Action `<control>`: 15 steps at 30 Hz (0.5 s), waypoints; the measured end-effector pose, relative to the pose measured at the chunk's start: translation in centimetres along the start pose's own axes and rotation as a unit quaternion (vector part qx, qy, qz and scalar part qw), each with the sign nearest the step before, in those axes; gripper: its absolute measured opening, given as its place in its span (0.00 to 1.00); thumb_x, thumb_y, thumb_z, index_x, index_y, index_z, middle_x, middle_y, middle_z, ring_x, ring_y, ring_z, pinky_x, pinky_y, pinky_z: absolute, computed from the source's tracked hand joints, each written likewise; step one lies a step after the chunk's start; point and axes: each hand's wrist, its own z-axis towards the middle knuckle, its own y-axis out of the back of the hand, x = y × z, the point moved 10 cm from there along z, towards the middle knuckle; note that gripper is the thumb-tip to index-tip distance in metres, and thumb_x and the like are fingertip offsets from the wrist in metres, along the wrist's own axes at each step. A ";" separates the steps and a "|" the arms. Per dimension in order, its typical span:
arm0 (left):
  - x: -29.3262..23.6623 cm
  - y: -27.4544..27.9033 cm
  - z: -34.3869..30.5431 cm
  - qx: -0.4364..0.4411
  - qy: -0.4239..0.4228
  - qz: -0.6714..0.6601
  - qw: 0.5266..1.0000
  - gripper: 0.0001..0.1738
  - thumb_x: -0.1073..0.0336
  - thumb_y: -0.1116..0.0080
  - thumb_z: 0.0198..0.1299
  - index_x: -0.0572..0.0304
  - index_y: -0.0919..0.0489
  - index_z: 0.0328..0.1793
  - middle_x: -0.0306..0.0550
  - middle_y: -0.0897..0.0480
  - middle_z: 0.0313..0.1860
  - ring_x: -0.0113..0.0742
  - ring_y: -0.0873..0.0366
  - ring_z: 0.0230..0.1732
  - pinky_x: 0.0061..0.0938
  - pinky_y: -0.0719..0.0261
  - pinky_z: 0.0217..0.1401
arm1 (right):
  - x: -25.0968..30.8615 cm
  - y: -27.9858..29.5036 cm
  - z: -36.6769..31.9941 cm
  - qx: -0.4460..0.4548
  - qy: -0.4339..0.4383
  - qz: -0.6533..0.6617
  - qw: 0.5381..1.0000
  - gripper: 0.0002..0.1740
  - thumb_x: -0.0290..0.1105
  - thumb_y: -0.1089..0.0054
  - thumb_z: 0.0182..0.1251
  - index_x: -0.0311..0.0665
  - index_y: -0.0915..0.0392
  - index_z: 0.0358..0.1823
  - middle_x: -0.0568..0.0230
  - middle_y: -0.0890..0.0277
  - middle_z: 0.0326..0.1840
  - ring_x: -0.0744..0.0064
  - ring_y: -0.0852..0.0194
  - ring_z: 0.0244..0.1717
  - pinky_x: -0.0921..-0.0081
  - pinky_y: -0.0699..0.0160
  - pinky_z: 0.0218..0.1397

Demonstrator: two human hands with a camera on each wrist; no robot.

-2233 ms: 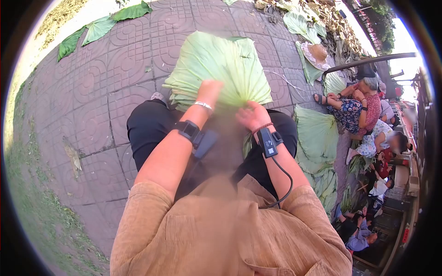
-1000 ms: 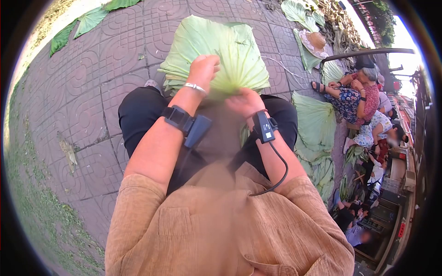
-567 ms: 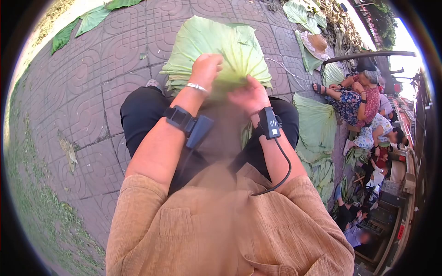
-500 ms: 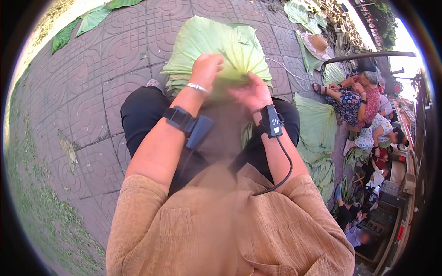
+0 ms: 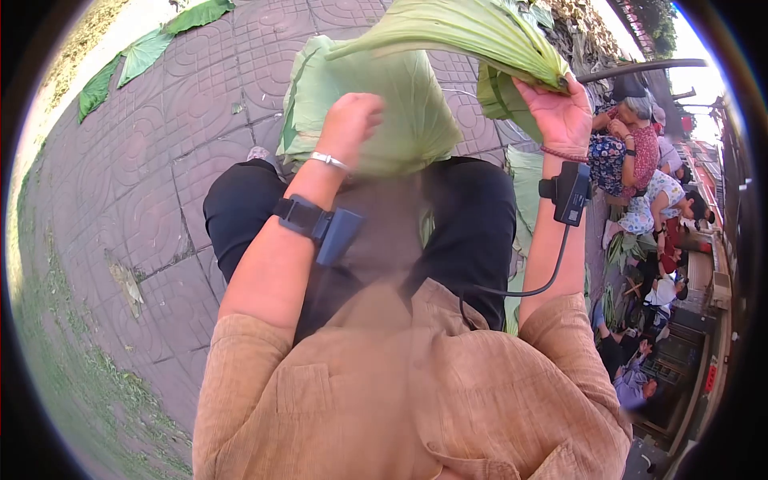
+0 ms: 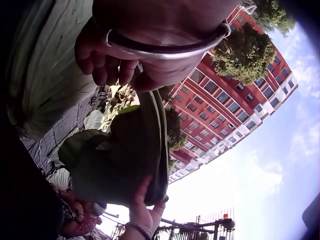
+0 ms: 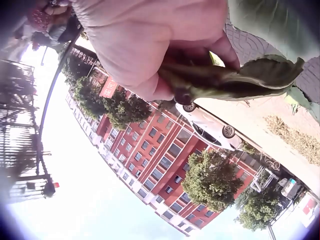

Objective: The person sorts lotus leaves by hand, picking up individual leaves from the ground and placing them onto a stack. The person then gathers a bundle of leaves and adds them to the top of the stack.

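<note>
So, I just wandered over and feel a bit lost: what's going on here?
A person is handling big leaves outdoors. The right hand holds a large green leaf up by its gathered end. The left hand is curled near a stack of leaves in front of the person; whether it grips anything is hard to tell. More leaves lie on the paving.

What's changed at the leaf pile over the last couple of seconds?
The right hand has swung rightward from the near edge of the leaf pile and now holds up a folded leaf by its gathered end. The left hand stays over the pile, about where it was.
</note>
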 end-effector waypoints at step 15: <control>4.2 0.0 1.0 -0.002 0.058 0.123 0.991 0.11 0.59 0.46 0.56 0.53 0.26 0.42 0.37 0.23 0.38 0.27 0.26 0.38 0.21 0.30 0.39 | 9.4 23.2 -19.5 -0.411 0.128 0.128 0.894 0.16 0.28 0.56 0.59 0.30 0.38 0.48 0.47 0.40 0.58 0.47 0.46 0.62 0.35 0.57 0.64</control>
